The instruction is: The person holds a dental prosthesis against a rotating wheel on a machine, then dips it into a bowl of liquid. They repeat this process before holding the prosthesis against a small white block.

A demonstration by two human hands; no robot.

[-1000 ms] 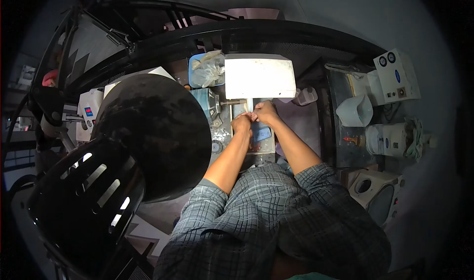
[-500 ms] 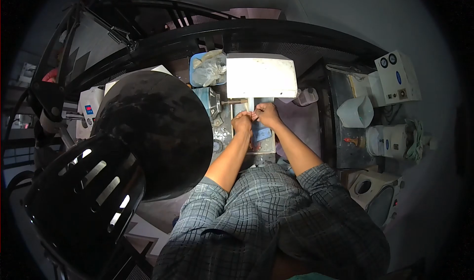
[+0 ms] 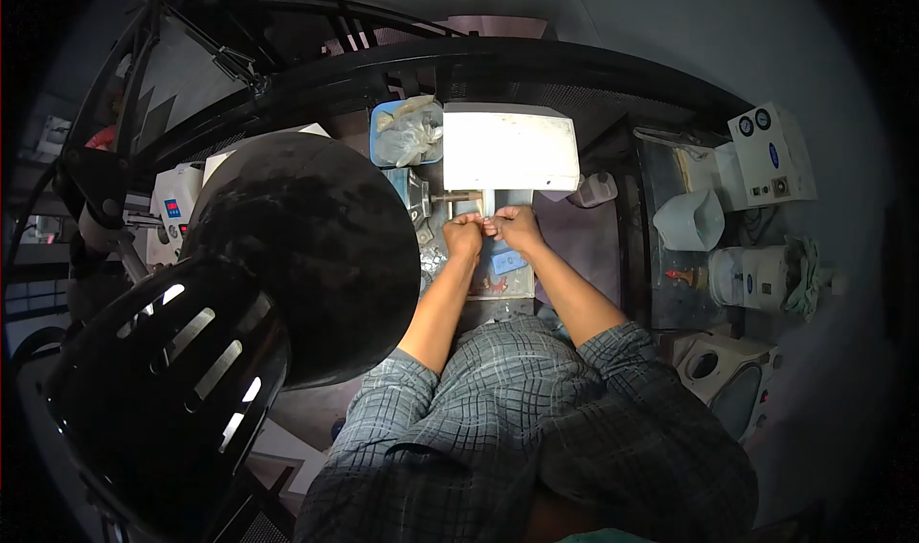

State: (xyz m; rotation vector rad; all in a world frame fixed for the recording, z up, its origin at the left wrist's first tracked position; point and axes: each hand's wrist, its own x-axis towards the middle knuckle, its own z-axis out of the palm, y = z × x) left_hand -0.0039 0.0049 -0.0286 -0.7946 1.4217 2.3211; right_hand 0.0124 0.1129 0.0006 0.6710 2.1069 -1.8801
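In front of the white box (image 3: 510, 151), two hands meet.
The left hand (image 3: 463, 237) is curled shut; the blue slab (image 3: 508, 262) lies nearer the body; the right hand (image 3: 518, 230) pinches closed. Anything between their fingertips is too small to tell.

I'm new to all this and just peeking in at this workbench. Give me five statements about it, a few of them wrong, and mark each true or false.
1. The left hand and right hand are close together. True.
2. The blue tub is right of the white box. False: the tub is left of the box.
3. The flat blue object lies nearer the person's body than the hands do. True.
4. The big round shade is white. False: the shade is black.
5. The machine with two dials is on the person's right. True.
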